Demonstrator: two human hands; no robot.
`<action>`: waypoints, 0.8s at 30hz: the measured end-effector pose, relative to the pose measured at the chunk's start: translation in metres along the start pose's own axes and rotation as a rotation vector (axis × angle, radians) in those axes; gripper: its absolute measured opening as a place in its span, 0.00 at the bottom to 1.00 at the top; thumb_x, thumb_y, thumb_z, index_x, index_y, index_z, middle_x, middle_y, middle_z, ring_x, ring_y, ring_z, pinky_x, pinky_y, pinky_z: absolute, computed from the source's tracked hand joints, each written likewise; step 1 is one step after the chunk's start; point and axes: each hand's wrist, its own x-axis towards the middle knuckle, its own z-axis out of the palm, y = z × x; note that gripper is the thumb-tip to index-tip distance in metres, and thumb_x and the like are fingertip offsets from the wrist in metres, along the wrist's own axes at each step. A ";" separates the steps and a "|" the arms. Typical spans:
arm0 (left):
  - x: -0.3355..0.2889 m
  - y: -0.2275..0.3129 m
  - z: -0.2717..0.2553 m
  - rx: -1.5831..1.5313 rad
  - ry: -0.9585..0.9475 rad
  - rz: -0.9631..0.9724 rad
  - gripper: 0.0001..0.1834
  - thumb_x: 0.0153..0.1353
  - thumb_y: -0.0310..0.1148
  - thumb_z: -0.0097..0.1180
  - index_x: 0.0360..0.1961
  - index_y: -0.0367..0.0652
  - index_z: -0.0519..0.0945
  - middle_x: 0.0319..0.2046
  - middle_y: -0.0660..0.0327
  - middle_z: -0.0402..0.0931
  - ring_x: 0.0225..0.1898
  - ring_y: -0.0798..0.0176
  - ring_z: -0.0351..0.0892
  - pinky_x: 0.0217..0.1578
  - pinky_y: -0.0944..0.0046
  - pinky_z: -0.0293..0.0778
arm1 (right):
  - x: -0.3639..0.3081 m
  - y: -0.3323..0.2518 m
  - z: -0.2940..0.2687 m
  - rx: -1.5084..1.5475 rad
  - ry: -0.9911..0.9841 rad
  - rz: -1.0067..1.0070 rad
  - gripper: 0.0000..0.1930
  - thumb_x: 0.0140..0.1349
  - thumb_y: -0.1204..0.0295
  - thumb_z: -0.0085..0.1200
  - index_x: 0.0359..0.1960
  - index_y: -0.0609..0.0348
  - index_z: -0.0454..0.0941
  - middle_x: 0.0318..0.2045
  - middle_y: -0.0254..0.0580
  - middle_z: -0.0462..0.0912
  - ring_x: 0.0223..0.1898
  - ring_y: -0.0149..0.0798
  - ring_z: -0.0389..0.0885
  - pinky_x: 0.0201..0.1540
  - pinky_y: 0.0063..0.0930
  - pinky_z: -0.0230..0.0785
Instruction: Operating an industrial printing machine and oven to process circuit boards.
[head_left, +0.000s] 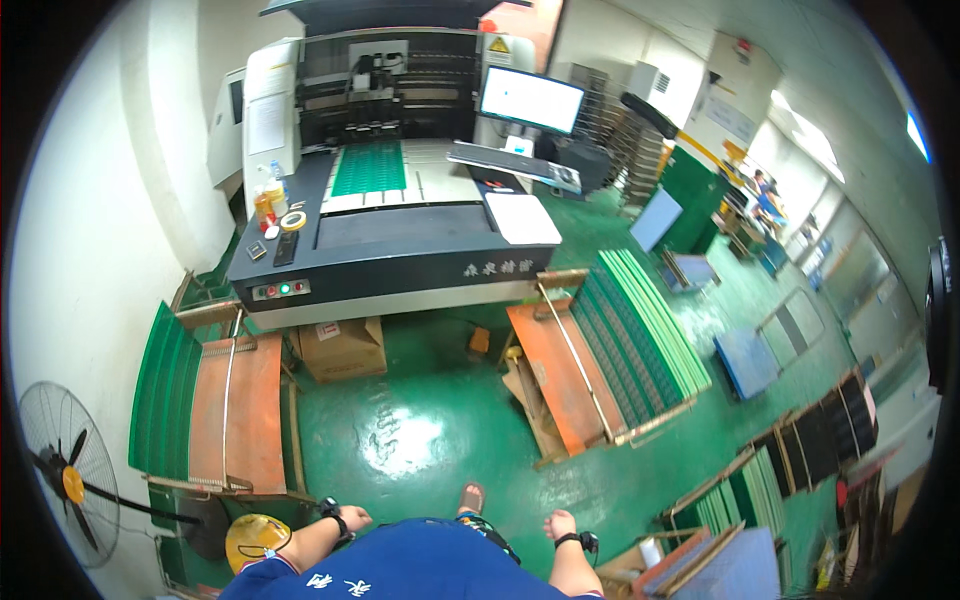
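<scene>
My left hand (pixel 355 518) hangs low at my side, its fingers curled in with nothing visible in them. It is nearest to the slanted rack (pixel 235 415) on the left, which bears green panels (pixel 165 400) beside an orange board. My right hand (pixel 560 525) is also low, closed into a loose fist, and nothing shows in it. Ahead of that hand stands another rack (pixel 560 380), with a row of green circuit panels (pixel 640 335) leaning on edge. Neither hand touches a rack. Both wrists wear black straps with small devices.
Ahead stands a large machine (pixel 390 265) with a green panel (pixel 368 168) on its bed, a monitor (pixel 531 100) and keyboard (pixel 513 166). A fan (pixel 70 480) is at left, a cardboard box (pixel 343 350) under the machine. More racks (pixel 735 505), a blue trolley (pixel 747 365) and people stand right.
</scene>
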 end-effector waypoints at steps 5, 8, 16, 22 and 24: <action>0.026 -0.016 -0.028 -0.127 0.341 -0.425 0.17 0.51 0.46 0.51 0.35 0.48 0.81 0.32 0.59 0.80 0.37 0.60 0.78 0.43 0.62 0.71 | 0.055 -0.112 0.041 -0.201 -0.199 -0.056 0.16 0.54 0.75 0.44 0.46 0.58 0.71 0.28 0.40 0.80 0.21 0.32 0.77 0.19 0.26 0.65; 0.029 0.014 -0.041 -0.347 0.431 -0.440 0.18 0.50 0.45 0.51 0.36 0.46 0.81 0.33 0.56 0.79 0.38 0.59 0.78 0.44 0.61 0.71 | 0.084 -0.145 0.052 -0.362 -0.364 -0.112 0.17 0.55 0.72 0.46 0.48 0.57 0.71 0.33 0.40 0.81 0.25 0.32 0.79 0.22 0.25 0.67; 0.037 0.089 -0.016 -0.339 0.265 -0.350 0.19 0.51 0.50 0.51 0.38 0.50 0.80 0.36 0.55 0.79 0.41 0.57 0.77 0.44 0.60 0.70 | 0.144 -0.178 0.053 -0.574 -0.393 -0.037 0.09 0.55 0.67 0.46 0.32 0.56 0.76 0.25 0.37 0.78 0.24 0.35 0.77 0.24 0.33 0.69; 0.069 0.061 -0.045 -0.367 0.216 -0.458 0.18 0.50 0.48 0.52 0.37 0.49 0.81 0.36 0.56 0.79 0.41 0.56 0.77 0.44 0.59 0.70 | 0.168 -0.197 0.055 -0.649 -0.409 0.038 0.11 0.58 0.66 0.43 0.37 0.56 0.74 0.28 0.38 0.78 0.25 0.37 0.78 0.23 0.34 0.68; 0.084 0.046 -0.065 -0.331 0.223 -0.520 0.18 0.50 0.48 0.51 0.36 0.49 0.81 0.37 0.55 0.78 0.40 0.55 0.77 0.45 0.58 0.70 | 0.165 -0.207 0.064 -0.548 -0.336 0.120 0.12 0.58 0.65 0.41 0.40 0.55 0.71 0.28 0.37 0.79 0.23 0.34 0.78 0.20 0.29 0.66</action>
